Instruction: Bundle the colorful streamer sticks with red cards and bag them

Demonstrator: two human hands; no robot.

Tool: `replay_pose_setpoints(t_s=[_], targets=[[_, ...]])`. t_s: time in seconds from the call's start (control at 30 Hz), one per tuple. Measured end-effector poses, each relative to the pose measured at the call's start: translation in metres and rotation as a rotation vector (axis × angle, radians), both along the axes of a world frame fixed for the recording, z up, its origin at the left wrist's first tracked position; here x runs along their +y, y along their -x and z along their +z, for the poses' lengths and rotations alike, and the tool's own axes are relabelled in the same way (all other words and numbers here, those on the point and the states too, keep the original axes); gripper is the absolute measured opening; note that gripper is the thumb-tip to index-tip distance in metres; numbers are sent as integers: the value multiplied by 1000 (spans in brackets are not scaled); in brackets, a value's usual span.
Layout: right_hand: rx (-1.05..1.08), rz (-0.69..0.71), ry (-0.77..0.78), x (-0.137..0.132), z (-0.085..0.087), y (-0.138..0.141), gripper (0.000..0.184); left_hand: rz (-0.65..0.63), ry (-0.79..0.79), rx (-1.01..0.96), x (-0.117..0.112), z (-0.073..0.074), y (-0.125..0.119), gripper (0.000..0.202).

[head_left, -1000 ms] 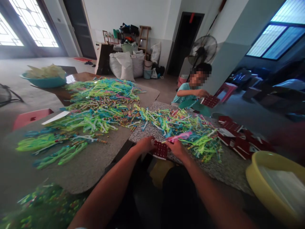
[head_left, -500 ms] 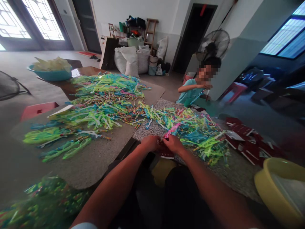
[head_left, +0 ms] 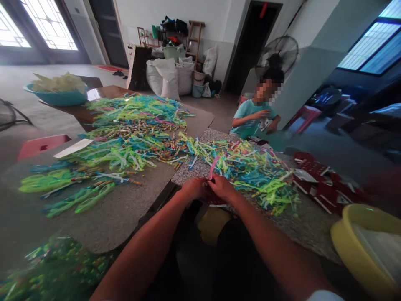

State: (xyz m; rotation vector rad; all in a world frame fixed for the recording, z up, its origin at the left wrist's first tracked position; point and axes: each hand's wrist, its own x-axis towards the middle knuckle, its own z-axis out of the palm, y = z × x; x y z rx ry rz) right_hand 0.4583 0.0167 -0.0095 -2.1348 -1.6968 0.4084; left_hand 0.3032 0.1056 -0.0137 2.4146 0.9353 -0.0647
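Close together at the table's near edge, my two hands work at one spot. The fingers of my right hand (head_left: 223, 188) are closed on a pink plastic strip (head_left: 214, 166), which sticks up above them. Just beside it, my left hand (head_left: 196, 189) is closed too; what lies in its fingers is hidden. Under both hands is a dark red piece with pale marks (head_left: 215, 200), partly covered. Beyond them spreads a heap of green, blue and white plastic strips (head_left: 241, 161) with small patterned tubes.
A larger strip pile (head_left: 134, 108) covers the left table. Dark red pieces (head_left: 326, 184) lie at right, beside a yellow basin (head_left: 343, 234). Across the table, a person in a light blue shirt (head_left: 246, 115) handles a small item. A blue basin (head_left: 56, 97) stands far left.
The pink strip, bunched over my right hand before, now stands up as a narrow band. The person opposite has lowered their hands. The view has shifted slightly.
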Motion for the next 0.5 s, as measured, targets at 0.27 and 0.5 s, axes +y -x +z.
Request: replay_pose_setpoints(t_s=[0.27,0.5], targets=[[5,-65,21,-3,-11,-9,18,-25,-10,4,8,-3,-3,55],[-147,30,37,0,-4,3,18,-6,4,14,4,-1,-4,55]])
